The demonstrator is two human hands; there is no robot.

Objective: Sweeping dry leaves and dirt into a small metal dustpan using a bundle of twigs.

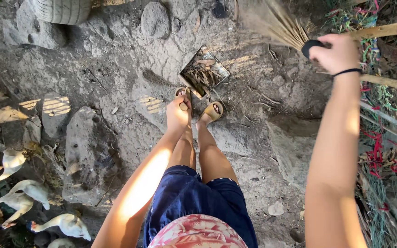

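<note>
Dustpan (204, 72) lay just ahead of left hand (178, 115), which gripped its handle; right hand (337, 53), farther off, clasped broom (276, 25).

the dustpan (204, 71) lies on the ground (116, 69) just ahead of the two sandalled feet (198, 103), with dry leaves inside it. the left hand (178, 115) reaches down to its handle, by the left foot. the right hand (336, 54) is up at the right, closed round the broom (276, 25), whose bristles fan out to the upper left — beside a fence (387, 138) along the right edge. ducks (28, 197) stand at the lower left; a tyre (63, 10) lies at the top left, well apart.
</note>
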